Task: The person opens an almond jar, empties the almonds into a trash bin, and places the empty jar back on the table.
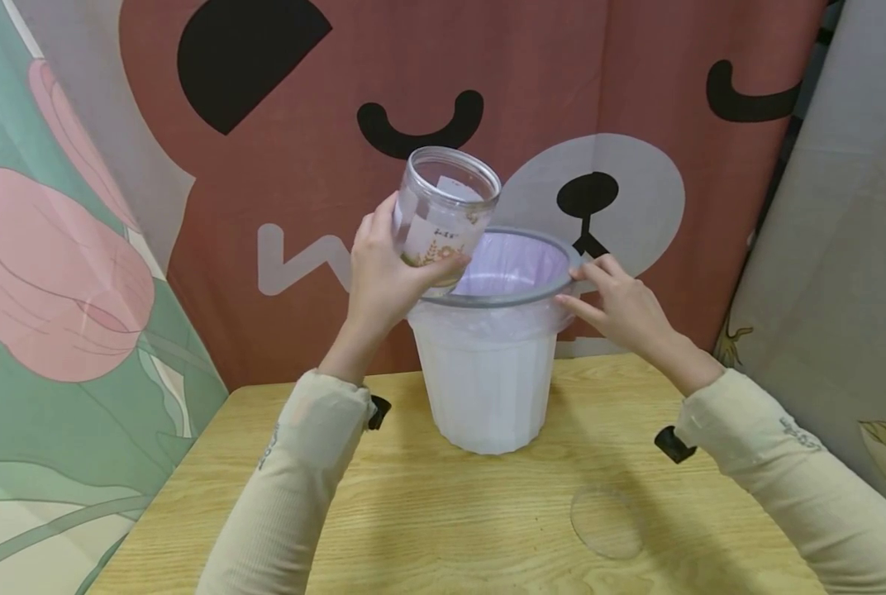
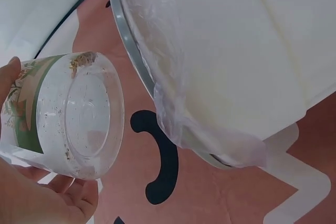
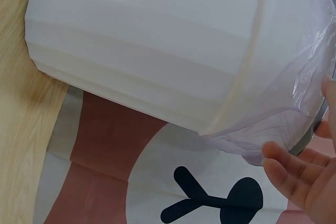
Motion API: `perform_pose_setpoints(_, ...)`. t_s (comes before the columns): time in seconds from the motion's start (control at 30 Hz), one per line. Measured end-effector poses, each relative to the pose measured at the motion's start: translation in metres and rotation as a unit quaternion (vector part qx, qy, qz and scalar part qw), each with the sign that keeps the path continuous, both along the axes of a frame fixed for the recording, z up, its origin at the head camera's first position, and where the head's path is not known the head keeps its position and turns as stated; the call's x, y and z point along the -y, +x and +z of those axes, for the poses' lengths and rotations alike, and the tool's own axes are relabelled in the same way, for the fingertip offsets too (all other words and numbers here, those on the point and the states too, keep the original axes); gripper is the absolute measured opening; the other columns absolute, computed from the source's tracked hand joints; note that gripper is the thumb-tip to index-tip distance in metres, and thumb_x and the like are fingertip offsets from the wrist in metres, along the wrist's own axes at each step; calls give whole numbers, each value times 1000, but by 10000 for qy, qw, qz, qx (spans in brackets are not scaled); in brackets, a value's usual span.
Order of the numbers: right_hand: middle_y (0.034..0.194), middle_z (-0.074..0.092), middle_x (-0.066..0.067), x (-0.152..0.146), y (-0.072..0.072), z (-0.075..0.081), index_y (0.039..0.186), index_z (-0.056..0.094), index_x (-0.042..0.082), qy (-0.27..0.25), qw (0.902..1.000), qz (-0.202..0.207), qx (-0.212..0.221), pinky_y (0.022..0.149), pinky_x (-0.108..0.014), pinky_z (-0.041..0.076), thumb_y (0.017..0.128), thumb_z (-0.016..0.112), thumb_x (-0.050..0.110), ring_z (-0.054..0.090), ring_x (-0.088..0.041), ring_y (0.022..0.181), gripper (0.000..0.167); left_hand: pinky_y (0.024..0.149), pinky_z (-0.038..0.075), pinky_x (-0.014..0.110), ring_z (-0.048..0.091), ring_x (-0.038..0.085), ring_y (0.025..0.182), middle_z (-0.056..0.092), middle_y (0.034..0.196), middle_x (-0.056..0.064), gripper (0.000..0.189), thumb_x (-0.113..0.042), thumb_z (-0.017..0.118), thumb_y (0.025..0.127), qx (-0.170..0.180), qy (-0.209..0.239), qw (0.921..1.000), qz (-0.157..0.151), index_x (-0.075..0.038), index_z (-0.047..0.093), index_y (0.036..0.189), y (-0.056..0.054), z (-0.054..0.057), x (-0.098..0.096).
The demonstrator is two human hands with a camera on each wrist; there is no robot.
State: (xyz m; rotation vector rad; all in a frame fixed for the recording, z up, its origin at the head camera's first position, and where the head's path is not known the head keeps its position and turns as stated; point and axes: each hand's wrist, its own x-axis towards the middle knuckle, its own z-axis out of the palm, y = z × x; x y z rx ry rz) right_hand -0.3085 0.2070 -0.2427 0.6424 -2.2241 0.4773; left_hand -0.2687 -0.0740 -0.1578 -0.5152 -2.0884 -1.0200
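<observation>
My left hand (image 1: 387,268) grips a clear jar (image 1: 450,235) with a flowered label, fingers and thumb around its side. The jar is uncapped and tilted slightly to the right, beside and above the left rim of a white trash bin (image 1: 488,388). Small brown bits show near the jar's base (image 2: 86,114) in the left wrist view. A thin, pale purple bag (image 1: 521,256) lines the bin and folds out over its edge under a grey ring (image 1: 480,301). With thumb and fingers my right hand (image 1: 625,306) holds the bin's right rim.
A clear round disc like a lid (image 1: 608,521) lies on the wooden table (image 1: 443,512), in front of the bin and to its right. Behind the table hangs a red-brown curtain (image 1: 279,165) with a cartoon face. Other printed cloths hang at both sides.
</observation>
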Motion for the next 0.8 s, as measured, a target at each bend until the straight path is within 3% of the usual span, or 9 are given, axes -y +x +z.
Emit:
perform_pose_setpoints(0.23, 95, 47, -13, 0, 1, 0, 106, 57, 1, -14, 10000, 28, -25, 39, -29, 36, 81, 66, 25, 42, -16, 46, 36, 81, 39, 33, 44, 17, 99, 51, 109, 6, 81, -40, 80, 60, 126, 252, 9995, -167, -10, 45, 126, 1, -2, 0)
perform_pose_setpoints(0.47, 96, 47, -13, 0, 1, 0, 107, 57, 1, -2, 10000, 21, 1, 40, -29, 36, 81, 66, 25, 42, -16, 46, 37, 75, 44, 30, 49, 15, 92, 52, 104, 3, 74, -36, 80, 62, 487, 658, 9946, -638, -8, 47, 121, 3, -3, 2)
perform_pose_setpoints(0.8, 96, 47, -12, 1, 1, 0, 107, 57, 1, 22, 10000, 17, -35, 40, -29, 36, 81, 66, 25, 43, -16, 46, 36, 74, 45, 31, 52, 14, 87, 57, 98, 1, 68, -38, 78, 64, 1083, 849, 9880, -697, -9, 47, 118, 8, -2, 4)
